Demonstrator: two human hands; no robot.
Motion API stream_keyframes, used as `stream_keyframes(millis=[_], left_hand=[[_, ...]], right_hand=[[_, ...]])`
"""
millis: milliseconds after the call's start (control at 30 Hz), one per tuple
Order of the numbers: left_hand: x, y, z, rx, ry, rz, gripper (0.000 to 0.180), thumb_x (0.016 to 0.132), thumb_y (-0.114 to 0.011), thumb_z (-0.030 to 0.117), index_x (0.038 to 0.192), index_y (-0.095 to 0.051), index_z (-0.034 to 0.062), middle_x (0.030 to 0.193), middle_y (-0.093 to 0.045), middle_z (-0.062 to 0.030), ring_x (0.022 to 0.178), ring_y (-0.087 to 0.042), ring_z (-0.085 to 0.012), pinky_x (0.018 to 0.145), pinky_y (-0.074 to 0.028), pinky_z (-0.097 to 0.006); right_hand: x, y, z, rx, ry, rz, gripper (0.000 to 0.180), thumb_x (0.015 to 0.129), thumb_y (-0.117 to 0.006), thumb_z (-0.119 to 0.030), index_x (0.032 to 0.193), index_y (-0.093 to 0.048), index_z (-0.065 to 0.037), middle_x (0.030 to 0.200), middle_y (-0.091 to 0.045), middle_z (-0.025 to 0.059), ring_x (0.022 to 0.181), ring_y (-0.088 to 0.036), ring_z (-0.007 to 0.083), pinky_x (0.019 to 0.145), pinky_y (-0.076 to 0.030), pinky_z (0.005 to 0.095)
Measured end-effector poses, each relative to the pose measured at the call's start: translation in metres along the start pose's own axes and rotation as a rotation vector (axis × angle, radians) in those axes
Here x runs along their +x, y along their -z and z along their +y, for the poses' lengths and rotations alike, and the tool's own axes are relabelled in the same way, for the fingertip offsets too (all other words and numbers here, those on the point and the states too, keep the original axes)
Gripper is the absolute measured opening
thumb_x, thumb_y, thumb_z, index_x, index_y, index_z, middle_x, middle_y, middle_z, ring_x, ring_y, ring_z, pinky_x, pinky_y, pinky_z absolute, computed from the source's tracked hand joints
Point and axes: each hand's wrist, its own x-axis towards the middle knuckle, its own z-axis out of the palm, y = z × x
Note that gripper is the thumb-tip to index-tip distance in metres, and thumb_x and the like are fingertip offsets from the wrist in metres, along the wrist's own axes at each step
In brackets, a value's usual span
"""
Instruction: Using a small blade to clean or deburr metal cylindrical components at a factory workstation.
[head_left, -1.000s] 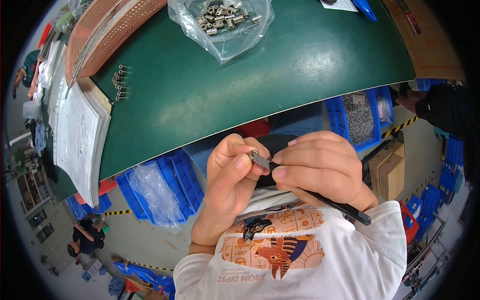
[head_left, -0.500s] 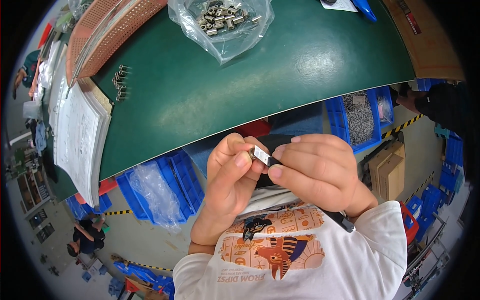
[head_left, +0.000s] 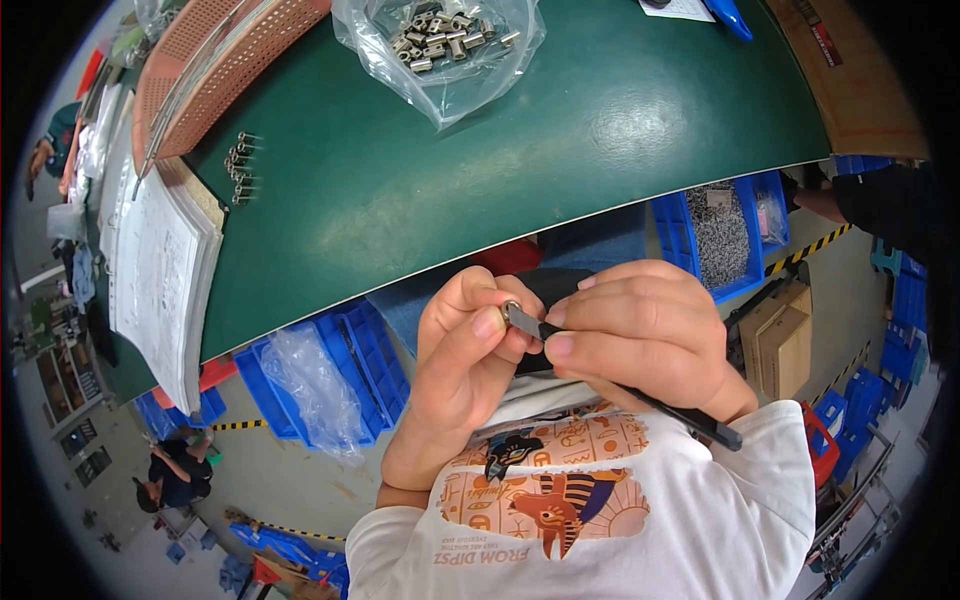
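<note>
Just in front of the table's near edge, my left hand (head_left: 455, 350) pinches a small shiny metal sleeve (head_left: 508, 309) between thumb and fingertips. My right hand (head_left: 645, 335) is closed round a slim black-handled craft knife (head_left: 690, 416), whose handle end sticks out below the palm. The knife's flat grey blade meets the open end of the sleeve; how deep it goes is hidden by the fingers. Farther off on the table, a clear plastic bag (head_left: 440, 100) lies open with several similar metal sleeves (head_left: 436, 42) in it.
Several small metal pieces with pins (head_left: 242, 168) lie at the left of the green table (head_left: 480, 190), beside a pink perforated basket (head_left: 215, 70) and a stack of papers (head_left: 165, 290). Blue bins (head_left: 725, 240) stand below the table edge. A cardboard box (head_left: 785, 345) is on the floor.
The knife has turned in my right hand: its blade now shows dark grey instead of bright, and its handle end has swung outward to the right. My left hand keeps its pinch.
</note>
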Motion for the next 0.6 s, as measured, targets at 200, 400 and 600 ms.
stream_keyframes(millis=[200,400,600], left_hand=[[-0.0018,-0.0052,-0.0008,-0.015,-0.001,0.045,0.009,0.086,-0.055,0.011,0.094,-0.053,0.0060,0.084,-0.055,-0.0109,0.079,-0.054,-0.0148,0.072,-0.045,-0.026],[-0.0010,-0.0008,0.0004,0.004,0.001,0.028,0.010,0.086,-0.055,0.011,0.094,-0.053,0.0060,0.083,-0.056,-0.0105,0.079,-0.053,-0.0146,0.072,-0.046,-0.026],[-0.0007,0.0009,0.0006,-0.016,0.026,0.001,0.010,0.086,-0.055,0.012,0.094,-0.053,0.0066,0.082,-0.056,-0.0094,0.079,-0.053,-0.0142,0.072,-0.046,-0.026]], right_hand=[[-0.0004,0.0058,-0.0036,-0.155,-0.028,-0.161,0.024,0.070,-0.075,-0.007,0.092,-0.064,-0.008,0.087,-0.065,0.0070,0.076,-0.065,0.0199,0.071,-0.054,0.0319],[-0.0010,-0.0001,-0.0001,-0.018,-0.003,-0.005,0.017,0.067,-0.070,-0.006,0.083,-0.067,-0.001,0.074,-0.063,0.0080,0.062,-0.062,0.0178,0.058,-0.052,0.0281],[-0.0003,-0.0006,0.0008,0.023,-0.010,-0.007,0.016,0.067,-0.071,-0.005,0.082,-0.067,-0.001,0.074,-0.064,0.0078,0.061,-0.062,0.0174,0.058,-0.052,0.0277]])
